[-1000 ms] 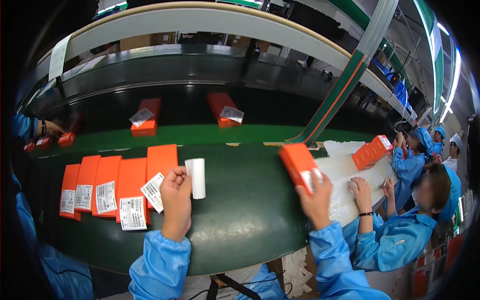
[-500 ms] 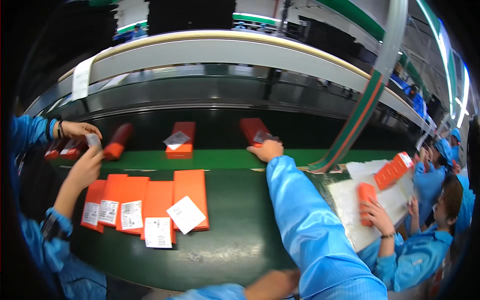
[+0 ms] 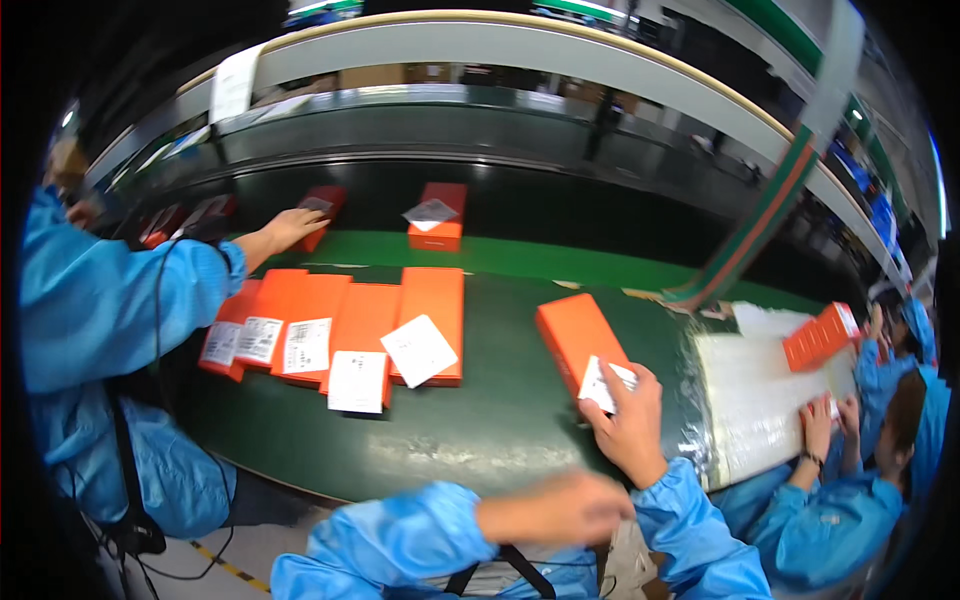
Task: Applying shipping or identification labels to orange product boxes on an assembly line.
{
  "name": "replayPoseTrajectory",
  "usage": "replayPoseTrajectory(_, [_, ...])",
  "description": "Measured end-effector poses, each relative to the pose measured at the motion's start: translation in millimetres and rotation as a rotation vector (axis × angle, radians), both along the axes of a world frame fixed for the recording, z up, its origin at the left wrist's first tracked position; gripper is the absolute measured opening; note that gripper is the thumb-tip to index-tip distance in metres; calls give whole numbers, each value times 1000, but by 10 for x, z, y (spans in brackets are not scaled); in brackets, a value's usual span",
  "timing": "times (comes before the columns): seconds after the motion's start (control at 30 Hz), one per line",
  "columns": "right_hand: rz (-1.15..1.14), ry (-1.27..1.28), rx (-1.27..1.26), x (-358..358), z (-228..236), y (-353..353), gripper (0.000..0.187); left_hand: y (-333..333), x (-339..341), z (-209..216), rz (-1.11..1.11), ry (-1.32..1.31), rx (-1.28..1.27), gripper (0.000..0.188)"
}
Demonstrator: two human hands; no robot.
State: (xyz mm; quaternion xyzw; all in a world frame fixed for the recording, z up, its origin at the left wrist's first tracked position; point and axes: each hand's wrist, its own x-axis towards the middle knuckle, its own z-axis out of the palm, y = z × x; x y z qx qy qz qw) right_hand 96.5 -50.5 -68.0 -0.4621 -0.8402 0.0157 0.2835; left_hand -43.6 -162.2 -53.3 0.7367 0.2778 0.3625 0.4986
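My right hand (image 3: pixel 630 415) grips the near end of an orange box (image 3: pixel 578 335), its thumb and fingers over a white label (image 3: pixel 606 382) on the box top. The box lies at a slant on or just above the dark green tabletop (image 3: pixel 490 420). My left hand (image 3: pixel 560 505) is at the table's front edge, smeared by motion, so its fingers cannot be read. To the left, several orange boxes (image 3: pixel 360 318) lie side by side with white labels near their front ends. A loose-looking white label (image 3: pixel 420 350) sits askew on the rightmost one.
Behind the table runs a dark belt with another labelled box (image 3: pixel 437 222). At left, a co-worker's hand (image 3: pixel 290 230) touches a box (image 3: pixel 322 208) there. A slanted post (image 3: pixel 760 205) stands at right, near a plastic-covered board (image 3: pixel 745 400), an orange box (image 3: pixel 822 338) and another worker.
My right hand has drawn the box off the belt toward me onto or over the tabletop. My left hand has come further into view. The left co-worker's hand has reached to the belt.
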Motion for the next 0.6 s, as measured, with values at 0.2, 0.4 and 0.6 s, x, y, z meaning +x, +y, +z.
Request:
replayPoseTrajectory(0.2, [-138,705,-418,84,42,122,73,774,-465,138,962,-161,380,11])
replayPoseTrajectory(0.4, [252,1058,-622,-63,470,118,61,739,-444,117,895,-296,185,18])
replayPoseTrajectory(0.6, [279,1206,-743,-454,529,71,54,747,-589,-58,567,-580,-244,11])
